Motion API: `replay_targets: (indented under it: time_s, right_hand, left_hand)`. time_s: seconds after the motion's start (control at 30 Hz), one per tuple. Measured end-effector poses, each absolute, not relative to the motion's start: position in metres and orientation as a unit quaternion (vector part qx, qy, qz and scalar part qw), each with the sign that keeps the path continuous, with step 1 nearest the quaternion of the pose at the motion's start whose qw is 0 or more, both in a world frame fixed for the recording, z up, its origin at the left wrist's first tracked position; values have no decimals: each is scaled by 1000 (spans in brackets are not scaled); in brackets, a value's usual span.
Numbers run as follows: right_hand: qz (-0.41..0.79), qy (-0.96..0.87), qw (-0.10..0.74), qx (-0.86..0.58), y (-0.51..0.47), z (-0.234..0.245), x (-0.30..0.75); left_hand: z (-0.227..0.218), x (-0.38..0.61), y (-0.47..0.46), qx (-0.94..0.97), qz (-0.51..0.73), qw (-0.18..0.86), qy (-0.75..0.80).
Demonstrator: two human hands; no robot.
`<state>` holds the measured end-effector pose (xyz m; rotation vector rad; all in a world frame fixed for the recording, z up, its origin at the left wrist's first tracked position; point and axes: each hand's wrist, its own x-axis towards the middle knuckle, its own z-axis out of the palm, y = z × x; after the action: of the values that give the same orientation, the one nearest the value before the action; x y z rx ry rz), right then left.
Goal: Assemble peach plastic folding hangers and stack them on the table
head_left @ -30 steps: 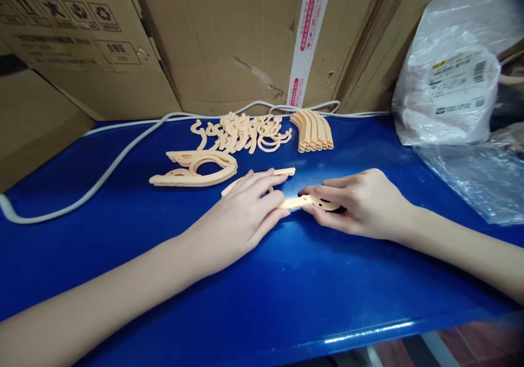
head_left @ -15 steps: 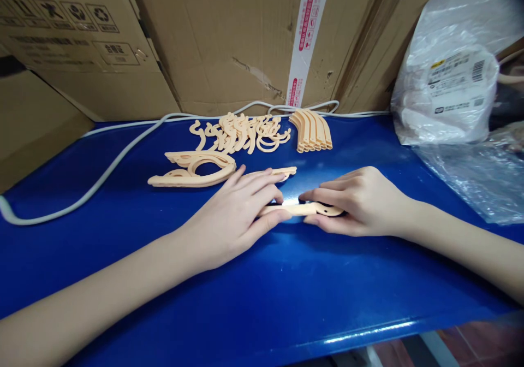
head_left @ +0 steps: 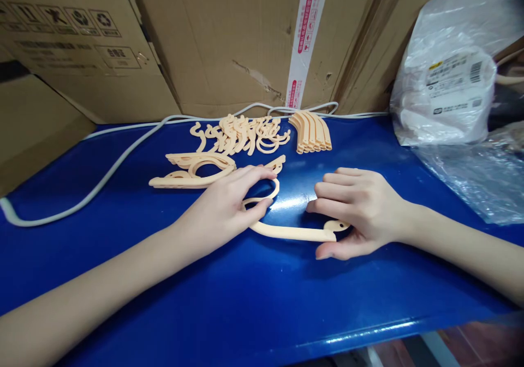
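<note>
A beige plastic folding clothes hanger (head_left: 292,232) lies low over the blue table between my hands. My left hand (head_left: 229,197) is closed on its hook end, thumb and fingers around the curved part. One straight arm of the hanger points right, and its tip with a small holed lobe reaches into my right hand (head_left: 360,211). That hand's fingers are curled above the tip, and the thumb rests at its near side. Part of the grip is hidden by the palm. Another beige end piece (head_left: 278,163) shows just beyond my left fingers.
Assembled, folded hangers (head_left: 192,180) lie at left. Behind are a heap of loose beige hooks (head_left: 241,133) and a stack of curved arms (head_left: 311,132). A white cable (head_left: 123,162) crosses the back left. Cardboard boxes (head_left: 229,39) and a plastic-wrapped package (head_left: 446,94) border the table (head_left: 229,312).
The hanger has turned so its hook curve shows and its arm sits nearer me. My left hand has shifted slightly left; my right fingers have lifted and spread away from the thumb.
</note>
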<state>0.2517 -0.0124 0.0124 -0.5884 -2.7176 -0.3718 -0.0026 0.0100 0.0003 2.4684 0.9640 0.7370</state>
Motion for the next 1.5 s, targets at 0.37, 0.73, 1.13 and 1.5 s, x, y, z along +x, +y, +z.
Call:
replay_targets:
  time_s: [0.37,0.73,1.13,1.5]
  right_hand:
    - [-119,-955,176,-208,-8,14,256]
    - [-234,-928,184,-226,-11,20,258]
    - [-178,-939,191,-223,-10,17,260]
    - [-82,-957,209,-186,-16,9,249]
  left_hand:
    - [2,0,9,879,275,158,355]
    - [1,-1,10,878,277,160,357]
    - [1,-2,9,879,277,170,349]
    - [-2,-3,9,881,275,175,344]
